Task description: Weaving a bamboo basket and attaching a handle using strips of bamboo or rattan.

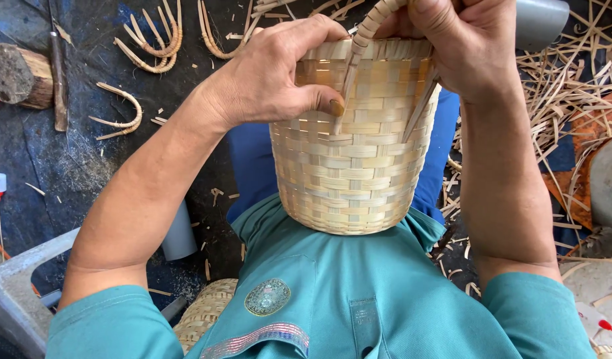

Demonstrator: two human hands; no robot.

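A pale woven bamboo basket (356, 166) rests against my chest, its mouth turned away from me. My left hand (269, 73) grips the rim on the left, thumb pressed on the wall beside a strip end. My right hand (462, 43) is closed on the wrapped basket handle (371, 23) at the rim's right side. Two loose handle strips (419, 106) run down the outside of the weave.
Curved bamboo handle pieces (153, 43) lie on the dark ground at the upper left, near a wood block (16, 74) and a hafted tool (58, 80). Bamboo shavings (565, 86) pile at the right. A second woven piece (203, 312) sits by my left side.
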